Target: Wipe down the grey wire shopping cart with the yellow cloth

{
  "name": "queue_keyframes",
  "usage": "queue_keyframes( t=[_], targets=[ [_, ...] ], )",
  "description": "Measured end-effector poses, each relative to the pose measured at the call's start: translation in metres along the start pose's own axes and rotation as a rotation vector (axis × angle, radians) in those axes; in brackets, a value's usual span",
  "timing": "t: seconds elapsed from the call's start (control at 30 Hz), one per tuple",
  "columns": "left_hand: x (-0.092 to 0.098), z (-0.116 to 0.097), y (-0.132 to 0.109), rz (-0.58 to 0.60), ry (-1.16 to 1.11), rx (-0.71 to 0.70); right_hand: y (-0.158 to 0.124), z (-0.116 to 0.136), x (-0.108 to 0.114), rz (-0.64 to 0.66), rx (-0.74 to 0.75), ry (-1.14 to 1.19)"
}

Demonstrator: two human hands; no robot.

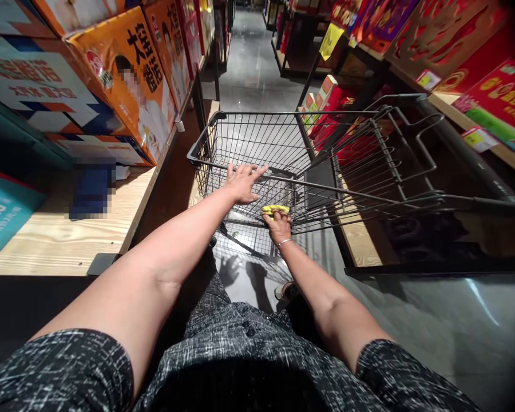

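A black wire shopping cart (257, 117) stands crosswise in front of me, its handle (476, 154) toward the right. My left hand (244, 182) is over the cart's near top rail with fingers spread and nothing in them; whether it touches the rail I cannot tell. Lower down, my right hand (280, 226) is closed on a crumpled yellow cloth (276, 209) at the near wire side of the basket. A thin bracelet circles the right wrist.
On the left, orange boxes (124, 86) are stacked on a wooden shelf (68, 246), with a teal box (11, 220) nearer me. Red gift boxes (504, 106) line the right shelf. A yellow tag (331, 41) hangs there. The grey aisle floor (253, 63) runs ahead.
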State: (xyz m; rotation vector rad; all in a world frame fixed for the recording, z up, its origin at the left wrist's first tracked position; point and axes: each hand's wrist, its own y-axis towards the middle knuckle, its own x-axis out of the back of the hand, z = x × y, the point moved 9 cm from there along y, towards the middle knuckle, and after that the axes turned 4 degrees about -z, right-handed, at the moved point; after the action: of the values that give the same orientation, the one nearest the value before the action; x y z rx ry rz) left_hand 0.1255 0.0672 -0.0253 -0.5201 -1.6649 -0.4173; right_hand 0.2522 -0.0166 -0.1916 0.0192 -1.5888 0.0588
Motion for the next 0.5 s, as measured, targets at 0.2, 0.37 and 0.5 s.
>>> queue_keyframes(
  t=[0.2, 0.37, 0.5],
  targets=[
    [-0.004, -0.001, 0.001, 0.039, -0.031, 0.013, -0.004, 0.016, -0.044, 0.184, 0.068, 0.037],
    [-0.004, 0.003, 0.002, 0.042, -0.046, 0.019, -0.011, -0.013, 0.021, -0.031, 0.084, -0.03],
    [-0.009, 0.005, 0.004, 0.034, -0.059, 0.018, -0.042, -0.073, 0.128, -0.515, -0.022, -0.039]
  ],
)
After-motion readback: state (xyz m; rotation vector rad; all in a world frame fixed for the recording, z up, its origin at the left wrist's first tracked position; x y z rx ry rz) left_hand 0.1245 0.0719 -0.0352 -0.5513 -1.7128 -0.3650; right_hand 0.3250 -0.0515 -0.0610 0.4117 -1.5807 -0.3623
